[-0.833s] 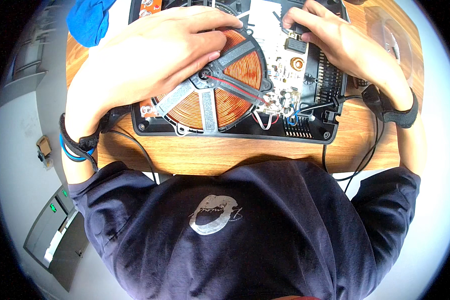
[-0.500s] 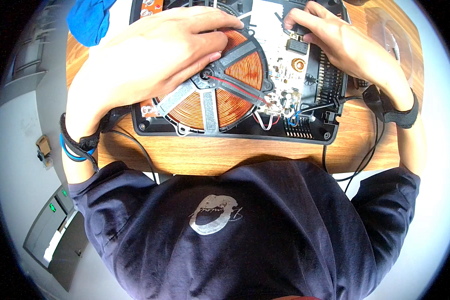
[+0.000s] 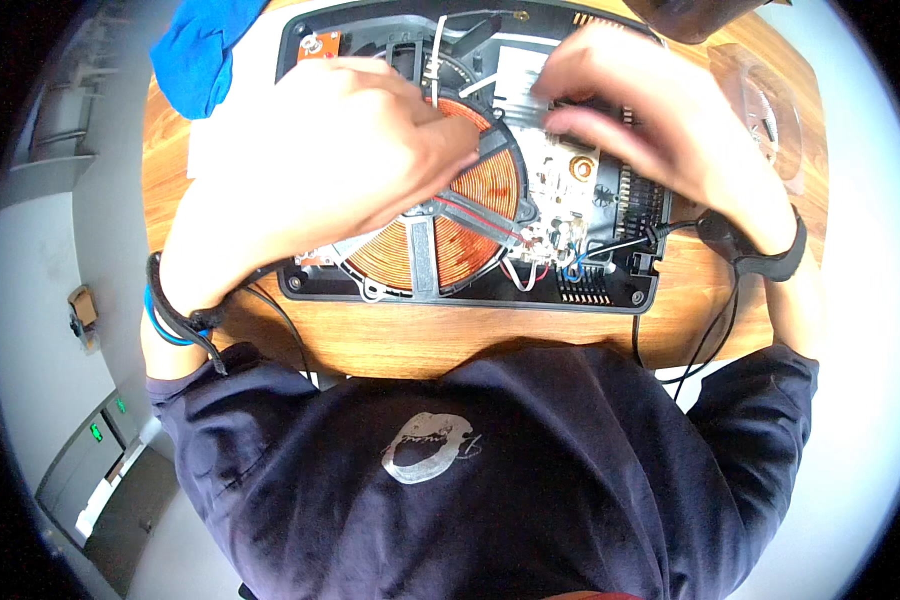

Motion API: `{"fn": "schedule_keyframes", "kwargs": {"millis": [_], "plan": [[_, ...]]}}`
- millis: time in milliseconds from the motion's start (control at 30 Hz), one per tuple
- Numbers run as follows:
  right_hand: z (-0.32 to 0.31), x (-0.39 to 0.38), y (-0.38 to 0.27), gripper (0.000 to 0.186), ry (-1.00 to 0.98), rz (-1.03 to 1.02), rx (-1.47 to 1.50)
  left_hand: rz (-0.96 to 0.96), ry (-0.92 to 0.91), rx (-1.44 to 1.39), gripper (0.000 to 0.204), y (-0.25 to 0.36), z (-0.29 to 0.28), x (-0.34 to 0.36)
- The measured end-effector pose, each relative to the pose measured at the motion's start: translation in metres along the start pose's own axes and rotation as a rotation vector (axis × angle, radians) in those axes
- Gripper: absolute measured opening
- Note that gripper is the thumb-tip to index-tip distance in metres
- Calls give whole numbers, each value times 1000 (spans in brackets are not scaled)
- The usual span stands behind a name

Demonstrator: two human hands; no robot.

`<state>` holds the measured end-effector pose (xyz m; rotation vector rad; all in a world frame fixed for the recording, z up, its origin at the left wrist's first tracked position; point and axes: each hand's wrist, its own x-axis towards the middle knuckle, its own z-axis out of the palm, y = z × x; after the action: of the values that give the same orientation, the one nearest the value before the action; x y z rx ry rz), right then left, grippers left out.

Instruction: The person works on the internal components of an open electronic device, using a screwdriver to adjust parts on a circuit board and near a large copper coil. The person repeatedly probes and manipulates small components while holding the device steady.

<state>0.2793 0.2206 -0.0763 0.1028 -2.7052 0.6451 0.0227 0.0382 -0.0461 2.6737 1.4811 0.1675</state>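
My left hand [image 3: 355, 150] is curled over the left part of a round copper coil [image 3: 485, 195] with dark grey spokes. Its fingertips are hidden beneath the hand, so what they hold, if anything, does not show. The coil lies inside a black open housing [image 3: 440, 300] resembling the base of an induction cooker. Over the populated circuit board [image 3: 560, 185], right of the coil, my right hand [image 3: 650, 120] is blurred by motion. A gap shows between its thumb and fingers, with nothing visible in it. Close to those fingertips lies a silver finned heat sink [image 3: 515, 85].
Thin red, white and blue wires run between coil and board. A white cable tie [image 3: 436, 60] stands up behind the coil. A blue cloth [image 3: 198, 65] lies at the far left, a clear plastic tray [image 3: 765, 120] at the right. Black cables [image 3: 732, 320] cross the wooden table [image 3: 410, 350].
My left hand's fingers, earlier stretched across the coil, have curled in. The right hand has left the black part it was touching at the board, and its fingers have parted. The view has shifted slightly.
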Motion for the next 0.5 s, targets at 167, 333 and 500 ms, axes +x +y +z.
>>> {"fn": "schedule_keyframes", "kwargs": {"millis": [167, 333, 500], "plan": [[17, 3, -10, 35, -93, -67, 149, 72, 129, 160, 13, 11, 1, 7], [25, 12, -13, 28, -102, -79, 291, 42, 143, 84, 16, 15, 3, 7], [26, 15, -13, 22, -105, -90, 254, 35, 135, 122, 14, 21, 1, 5]]}}
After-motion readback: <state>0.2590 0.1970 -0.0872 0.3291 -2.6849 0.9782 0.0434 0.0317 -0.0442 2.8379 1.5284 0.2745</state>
